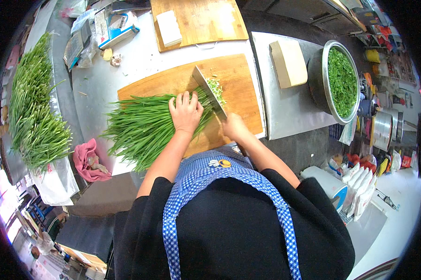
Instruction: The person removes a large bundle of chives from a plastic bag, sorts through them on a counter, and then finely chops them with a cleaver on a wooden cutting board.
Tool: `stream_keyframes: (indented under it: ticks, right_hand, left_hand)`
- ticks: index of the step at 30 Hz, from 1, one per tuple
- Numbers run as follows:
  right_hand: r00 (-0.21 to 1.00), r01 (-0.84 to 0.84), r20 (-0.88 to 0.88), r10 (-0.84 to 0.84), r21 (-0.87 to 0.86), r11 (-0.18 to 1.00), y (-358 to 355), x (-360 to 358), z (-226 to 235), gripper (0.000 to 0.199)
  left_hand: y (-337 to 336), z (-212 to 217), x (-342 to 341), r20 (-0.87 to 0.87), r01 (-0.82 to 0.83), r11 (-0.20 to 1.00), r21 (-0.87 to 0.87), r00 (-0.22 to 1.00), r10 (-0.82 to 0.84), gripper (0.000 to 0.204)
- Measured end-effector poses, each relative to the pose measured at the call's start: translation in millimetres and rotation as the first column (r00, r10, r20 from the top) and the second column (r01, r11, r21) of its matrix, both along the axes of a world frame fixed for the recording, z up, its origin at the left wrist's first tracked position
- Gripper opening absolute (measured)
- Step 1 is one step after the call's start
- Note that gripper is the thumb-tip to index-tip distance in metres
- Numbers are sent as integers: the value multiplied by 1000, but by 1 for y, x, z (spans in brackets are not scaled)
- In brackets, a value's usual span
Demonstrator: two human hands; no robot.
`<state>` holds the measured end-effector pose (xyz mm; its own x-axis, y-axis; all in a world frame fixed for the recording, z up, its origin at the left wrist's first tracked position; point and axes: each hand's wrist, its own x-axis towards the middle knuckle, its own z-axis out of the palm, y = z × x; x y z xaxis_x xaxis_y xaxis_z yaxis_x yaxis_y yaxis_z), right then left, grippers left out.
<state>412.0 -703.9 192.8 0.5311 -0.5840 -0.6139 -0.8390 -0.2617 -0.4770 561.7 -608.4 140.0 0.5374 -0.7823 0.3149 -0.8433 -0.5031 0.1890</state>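
My left hand (186, 113) presses down on a thick bunch of garlic chives (143, 119), its fingers bent over the stalks. The bunch lies across a wooden cutting board (244, 88), its green ends spreading past the board's left side. In my right hand (235, 127) is the handle of a cleaver (210, 94). Its blade stands on edge across the right end of the bunch, just beside my left fingers. Small chopped pieces (216, 88) lie on the board to the right of the blade.
More chives (35, 112) are heaped at far left, near a pink cloth (87, 162). Garlic (115, 59) and a blue-white box (115, 29) sit behind. A second board (215, 21) carries a white block (168, 28). At right stand a pale block (289, 63) and a metal pot (319, 77) of chopped greens.
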Motion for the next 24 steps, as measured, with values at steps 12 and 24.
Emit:
stream_keyframes:
  ticks: [12,24]
  right_hand:
    - [976,10,217,4,-62,998,-11,8,37,20]
    - [965,-23,252,74,-202,979,-7,37,-34,18]
  left_hand:
    - [-1,-2,4,-80,-6,1000,-30,997,3,47]
    - [-6,-6,5,3,-3,999,-43,1000,3,35]
